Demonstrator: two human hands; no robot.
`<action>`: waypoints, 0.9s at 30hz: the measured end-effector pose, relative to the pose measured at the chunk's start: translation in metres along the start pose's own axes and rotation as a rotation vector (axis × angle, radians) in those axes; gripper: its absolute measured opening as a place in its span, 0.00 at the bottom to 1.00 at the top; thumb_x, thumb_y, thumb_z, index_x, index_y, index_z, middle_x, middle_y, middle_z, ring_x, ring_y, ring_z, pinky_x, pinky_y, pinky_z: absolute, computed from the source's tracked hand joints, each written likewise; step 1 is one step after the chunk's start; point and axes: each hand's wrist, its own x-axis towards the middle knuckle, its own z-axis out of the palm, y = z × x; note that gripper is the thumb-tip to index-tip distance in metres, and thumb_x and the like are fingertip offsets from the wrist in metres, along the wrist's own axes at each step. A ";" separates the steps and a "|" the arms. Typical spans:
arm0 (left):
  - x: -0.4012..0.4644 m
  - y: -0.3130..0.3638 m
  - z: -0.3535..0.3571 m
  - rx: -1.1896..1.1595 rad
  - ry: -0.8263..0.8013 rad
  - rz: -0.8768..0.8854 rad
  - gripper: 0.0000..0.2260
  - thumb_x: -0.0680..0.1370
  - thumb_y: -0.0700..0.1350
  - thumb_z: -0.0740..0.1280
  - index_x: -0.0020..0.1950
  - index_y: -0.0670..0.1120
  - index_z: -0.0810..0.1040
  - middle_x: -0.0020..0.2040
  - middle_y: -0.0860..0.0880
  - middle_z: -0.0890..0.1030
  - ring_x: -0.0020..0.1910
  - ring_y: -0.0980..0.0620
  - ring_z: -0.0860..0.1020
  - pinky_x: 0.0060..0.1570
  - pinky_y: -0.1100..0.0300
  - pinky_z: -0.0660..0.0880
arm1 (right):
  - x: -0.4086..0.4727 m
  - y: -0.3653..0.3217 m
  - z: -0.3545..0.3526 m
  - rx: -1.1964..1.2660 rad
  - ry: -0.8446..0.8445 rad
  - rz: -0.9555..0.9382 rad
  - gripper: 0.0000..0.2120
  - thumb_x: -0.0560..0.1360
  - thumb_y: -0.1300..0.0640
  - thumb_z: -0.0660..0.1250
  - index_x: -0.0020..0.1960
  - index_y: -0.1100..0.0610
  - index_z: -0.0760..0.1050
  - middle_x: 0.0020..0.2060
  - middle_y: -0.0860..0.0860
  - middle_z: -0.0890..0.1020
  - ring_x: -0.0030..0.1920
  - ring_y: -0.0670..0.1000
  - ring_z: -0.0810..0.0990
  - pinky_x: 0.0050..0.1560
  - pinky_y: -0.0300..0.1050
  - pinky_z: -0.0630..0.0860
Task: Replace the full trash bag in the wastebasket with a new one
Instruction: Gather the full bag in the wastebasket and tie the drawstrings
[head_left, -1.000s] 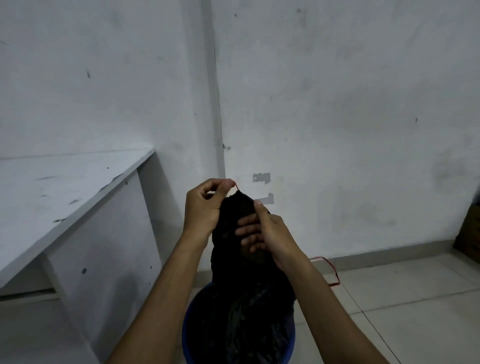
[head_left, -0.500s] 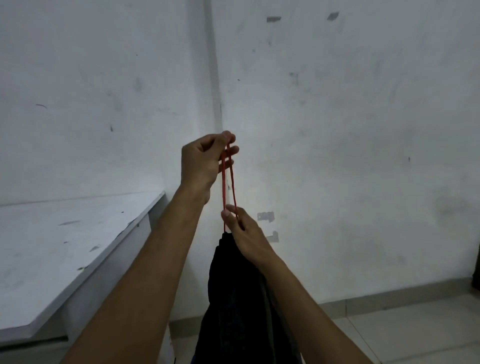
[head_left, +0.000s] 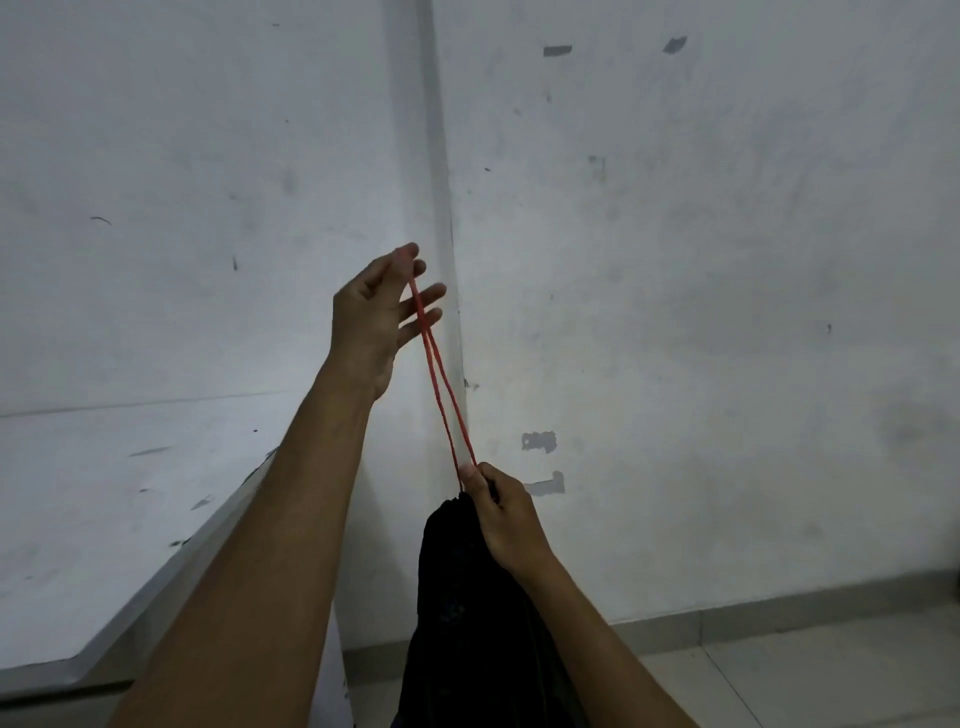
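A black trash bag (head_left: 467, 613) hangs low in the middle, its mouth gathered shut. A red drawstring (head_left: 441, 384) runs taut as a doubled loop from the bag's neck up and to the left. My left hand (head_left: 376, 322) is raised and pinches the top of the loop between thumb and forefinger, the other fingers spread. My right hand (head_left: 501, 512) pinches the bag's gathered neck where the string comes out. The wastebasket is out of view below the frame.
A white table (head_left: 104, 519) stands at the left, its edge close to my left forearm. A scuffed white wall (head_left: 675, 260) with a vertical seam fills the background. Tiled floor (head_left: 805, 675) and a grey baseboard show at the lower right.
My left hand has risen, drawing the red drawstring out from the bag into a long taut loop. The view has tilted up, so the blue wastebasket has dropped out of sight.
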 end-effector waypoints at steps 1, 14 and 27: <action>-0.002 -0.008 -0.005 0.023 -0.024 -0.014 0.14 0.81 0.47 0.65 0.66 0.47 0.77 0.59 0.46 0.81 0.51 0.46 0.84 0.52 0.49 0.81 | -0.001 0.001 0.000 0.007 0.008 -0.009 0.18 0.82 0.45 0.60 0.34 0.48 0.67 0.26 0.40 0.73 0.30 0.40 0.69 0.37 0.34 0.66; -0.040 -0.072 -0.038 0.339 0.005 -0.157 0.17 0.78 0.57 0.66 0.59 0.45 0.74 0.57 0.48 0.80 0.48 0.52 0.85 0.51 0.52 0.82 | -0.006 0.008 -0.009 -0.079 0.014 -0.083 0.19 0.81 0.45 0.62 0.34 0.51 0.71 0.29 0.45 0.75 0.30 0.41 0.71 0.35 0.32 0.67; -0.078 -0.122 -0.046 1.214 0.274 0.022 0.34 0.72 0.68 0.65 0.72 0.52 0.67 0.75 0.42 0.62 0.73 0.40 0.65 0.67 0.37 0.66 | -0.002 0.011 -0.006 -0.056 0.030 -0.007 0.26 0.83 0.42 0.53 0.36 0.56 0.75 0.25 0.42 0.75 0.33 0.45 0.74 0.41 0.39 0.68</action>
